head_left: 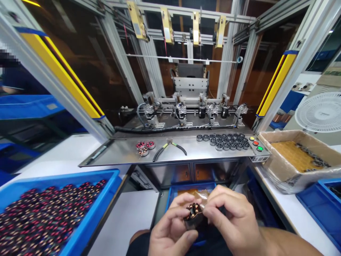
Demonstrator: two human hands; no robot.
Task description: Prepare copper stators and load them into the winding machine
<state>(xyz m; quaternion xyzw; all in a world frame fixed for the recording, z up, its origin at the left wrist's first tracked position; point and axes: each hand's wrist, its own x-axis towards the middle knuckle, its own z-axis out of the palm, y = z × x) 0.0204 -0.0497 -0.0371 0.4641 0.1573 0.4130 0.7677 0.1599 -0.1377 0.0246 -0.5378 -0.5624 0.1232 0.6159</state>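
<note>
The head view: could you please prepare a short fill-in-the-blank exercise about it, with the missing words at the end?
1. The left hand holds a round part with windings coloured like the metal ____.
2. Left of the pliers, ____ red-and-copper parts lie on the ledge.
3. Of the yellow, red and green buttons, the one nearest the person is ____.

Missing words: copper; three; green.

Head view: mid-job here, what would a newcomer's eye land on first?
Probably the blue tray at lower left, heaped with red-and-copper wound parts. Then the copper-wound part at bottom centre, in the left grip, with the right grip at its edge. Above, yellow bars slant on both sides.
</note>
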